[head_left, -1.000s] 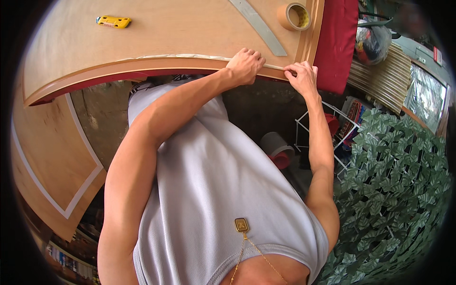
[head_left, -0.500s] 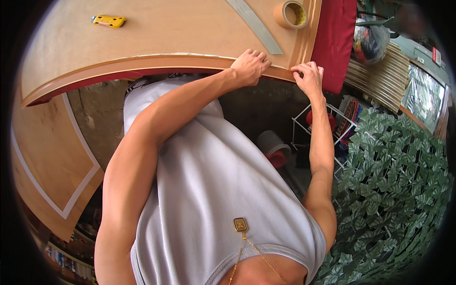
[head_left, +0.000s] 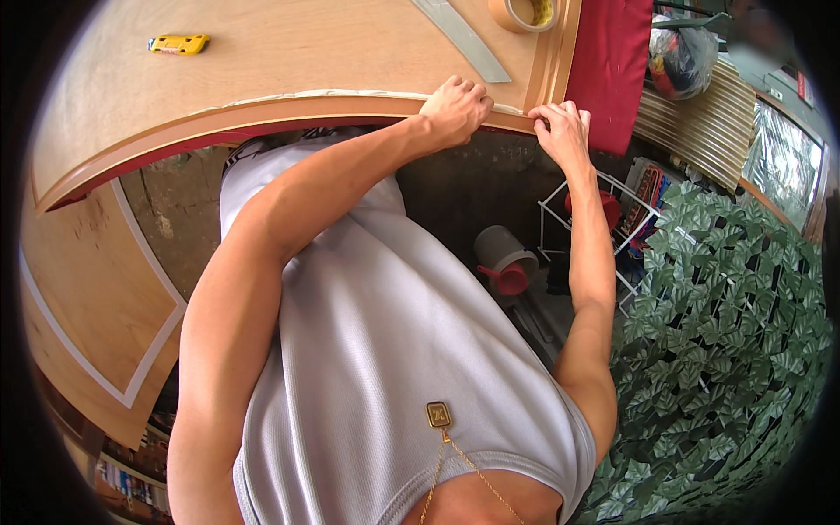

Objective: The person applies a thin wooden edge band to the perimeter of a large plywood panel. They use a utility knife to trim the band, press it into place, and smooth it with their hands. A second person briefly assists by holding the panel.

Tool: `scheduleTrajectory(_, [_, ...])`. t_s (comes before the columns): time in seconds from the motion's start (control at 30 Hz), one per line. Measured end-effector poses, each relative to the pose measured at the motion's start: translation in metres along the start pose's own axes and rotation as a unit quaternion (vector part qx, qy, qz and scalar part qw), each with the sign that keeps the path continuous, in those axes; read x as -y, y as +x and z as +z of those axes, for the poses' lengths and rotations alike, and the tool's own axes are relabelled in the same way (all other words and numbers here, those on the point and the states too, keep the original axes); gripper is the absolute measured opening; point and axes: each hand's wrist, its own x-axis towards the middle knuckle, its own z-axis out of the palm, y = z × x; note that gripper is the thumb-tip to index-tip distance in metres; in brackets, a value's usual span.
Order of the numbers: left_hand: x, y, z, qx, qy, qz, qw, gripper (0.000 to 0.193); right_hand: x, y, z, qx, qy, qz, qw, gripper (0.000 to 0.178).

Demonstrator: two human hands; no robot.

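A pale wooden board lies in front of me, its near edge lined with a brown tape strip. The strip's inner border looks whitish and crinkled. My left hand rests on that edge, fingers curled in over the strip; what is under them is hidden. At the near right corner, my right hand is closed in a pinch at the strip's end. A flat grey metal ruler and a roll of brown tape lie beyond my hands. Farther left is a yellow utility knife.
Red cloth shows under the board at the right. A second board with a white border stands at lower left. Below my right arm are a grey bucket, a red dipper and a white rack. Artificial leaves fill the right.
The view has shifted slightly, so the board and the things on it sit higher and farther left. Both hands stay at the board's near edge, with little visible movement along it.
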Motion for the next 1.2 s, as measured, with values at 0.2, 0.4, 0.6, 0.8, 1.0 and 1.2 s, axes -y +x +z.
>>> scheduleTrajectory(0.2, [-0.004,0.001,-0.011,0.023,0.046,-0.010,0.999,0.026,-0.001,-0.001,0.001,0.004,-0.020,0.007,1.000,0.012])
scheduleTrajectory(0.4, [-0.008,-0.003,-0.008,0.006,0.073,-0.029,0.997,0.029,0.004,-0.005,0.003,-0.031,-0.041,0.001,0.999,0.011])
scheduleTrajectory(0.6, [0.000,-0.017,-0.010,0.018,0.068,-0.060,0.996,0.032,0.009,-0.003,0.002,-0.049,-0.092,-0.006,0.995,0.010])
scheduleTrajectory(0.8, [0.028,-0.058,-0.029,0.027,0.071,-0.078,0.994,0.037,0.011,-0.004,0.000,-0.040,-0.108,-0.030,0.993,0.011])
scheduleTrajectory(1.0, [0.064,-0.113,-0.050,0.003,0.058,-0.176,0.983,0.039,0.012,-0.004,-0.013,0.000,-0.126,0.000,0.992,0.022])
scheduleTrajectory(1.2, [0.125,-0.198,-0.085,-0.041,0.027,-0.246,0.968,0.042,0.054,0.013,-0.024,0.041,-0.217,0.082,0.972,0.057])
